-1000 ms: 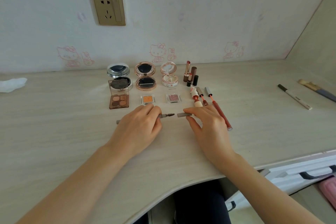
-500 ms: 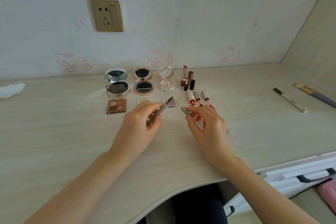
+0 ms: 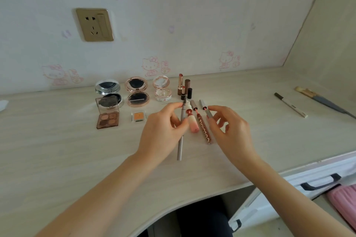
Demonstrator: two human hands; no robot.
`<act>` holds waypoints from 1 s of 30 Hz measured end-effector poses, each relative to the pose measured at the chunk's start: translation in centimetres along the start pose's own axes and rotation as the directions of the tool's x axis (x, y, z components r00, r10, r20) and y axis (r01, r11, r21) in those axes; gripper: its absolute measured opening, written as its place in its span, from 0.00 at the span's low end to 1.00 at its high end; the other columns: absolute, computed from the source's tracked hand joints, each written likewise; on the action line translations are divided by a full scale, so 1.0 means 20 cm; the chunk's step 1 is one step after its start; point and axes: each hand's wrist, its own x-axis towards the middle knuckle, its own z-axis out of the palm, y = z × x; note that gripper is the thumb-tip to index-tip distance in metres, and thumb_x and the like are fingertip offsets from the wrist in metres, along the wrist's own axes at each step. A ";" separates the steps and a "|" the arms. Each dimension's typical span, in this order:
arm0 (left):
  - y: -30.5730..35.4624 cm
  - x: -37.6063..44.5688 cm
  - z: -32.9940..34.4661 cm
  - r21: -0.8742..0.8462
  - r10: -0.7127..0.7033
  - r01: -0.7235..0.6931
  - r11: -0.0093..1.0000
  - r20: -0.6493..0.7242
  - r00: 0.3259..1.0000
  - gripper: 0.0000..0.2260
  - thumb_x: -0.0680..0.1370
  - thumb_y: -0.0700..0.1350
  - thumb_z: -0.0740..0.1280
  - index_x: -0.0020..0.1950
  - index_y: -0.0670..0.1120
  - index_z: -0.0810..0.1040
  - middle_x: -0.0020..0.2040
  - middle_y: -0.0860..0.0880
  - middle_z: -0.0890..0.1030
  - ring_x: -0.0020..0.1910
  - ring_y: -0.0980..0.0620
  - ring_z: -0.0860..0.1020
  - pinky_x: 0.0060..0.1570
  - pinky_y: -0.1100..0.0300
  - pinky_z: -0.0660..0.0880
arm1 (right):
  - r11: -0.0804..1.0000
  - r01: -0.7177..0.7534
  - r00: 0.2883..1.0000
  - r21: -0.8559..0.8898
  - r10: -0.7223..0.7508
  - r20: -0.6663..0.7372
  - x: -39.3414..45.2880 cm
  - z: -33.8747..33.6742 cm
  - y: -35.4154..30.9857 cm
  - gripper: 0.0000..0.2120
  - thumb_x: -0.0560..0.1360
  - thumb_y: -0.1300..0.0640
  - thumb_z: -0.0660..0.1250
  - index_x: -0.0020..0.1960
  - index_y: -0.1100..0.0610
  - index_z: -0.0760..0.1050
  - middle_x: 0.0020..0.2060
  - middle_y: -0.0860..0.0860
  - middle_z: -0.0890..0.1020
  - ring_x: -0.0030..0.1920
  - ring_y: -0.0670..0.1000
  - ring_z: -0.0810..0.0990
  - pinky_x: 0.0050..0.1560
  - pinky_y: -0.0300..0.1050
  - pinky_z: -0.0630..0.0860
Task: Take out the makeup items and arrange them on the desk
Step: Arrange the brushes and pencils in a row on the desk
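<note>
Just in front of the lipsticks (image 3: 184,87), left hand (image 3: 163,131) pinching a brow pencil (image 3: 181,132) (brush end up), right hand (image 3: 229,131) pinching its grey cap (image 3: 209,114).

1. Compacts, open: three (image 3: 108,92) (image 3: 137,91) (image 3: 162,88).
2. Eyeshadow palettes: one four-pan (image 3: 107,117), one single-pan (image 3: 138,116).
3. Upright lipsticks: about four (image 3: 180,83); overlap hides the exact number.
4. Brow pencils: one (image 3: 180,140).
5. Lip-gloss tubes lying flat: two (image 3: 193,124) (image 3: 204,132).
6. Pens: one (image 3: 290,104).
7. Brushes: one (image 3: 316,98).

Left hand (image 3: 163,127) grips brow pencil (image 3: 181,132); right hand (image 3: 229,129) pinches its cap (image 3: 209,114).
</note>
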 end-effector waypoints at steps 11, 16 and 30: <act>0.14 0.19 0.39 0.194 -0.010 -0.028 0.981 0.193 0.981 0.22 0.75 0.51 0.66 0.68 0.52 0.69 0.37 0.53 0.79 0.43 0.50 0.78 0.42 0.50 0.77 | 0.983 -0.080 0.996 -0.167 0.085 0.024 0.14 -0.20 0.33 0.13 0.75 0.58 0.66 0.59 0.49 0.77 0.38 0.45 0.78 0.39 0.44 0.75 0.37 0.30 0.67; 0.17 0.29 0.56 0.320 -0.014 -0.065 0.945 0.240 0.971 0.17 0.75 0.52 0.65 0.64 0.53 0.73 0.36 0.57 0.75 0.47 0.50 0.77 0.42 0.58 0.64 | 0.966 -0.041 0.991 -0.255 0.072 0.116 0.20 -0.23 0.40 0.13 0.76 0.55 0.66 0.60 0.51 0.77 0.40 0.44 0.79 0.42 0.47 0.75 0.42 0.38 0.69; 0.19 0.35 0.63 0.649 -0.023 -0.278 0.708 0.414 0.910 0.07 0.77 0.47 0.61 0.40 0.47 0.71 0.42 0.45 0.78 0.44 0.46 0.69 0.41 0.54 0.59 | 0.931 0.031 0.966 -0.363 0.066 0.251 0.22 -0.21 0.46 0.15 0.76 0.52 0.67 0.61 0.53 0.76 0.46 0.49 0.80 0.50 0.52 0.73 0.50 0.47 0.73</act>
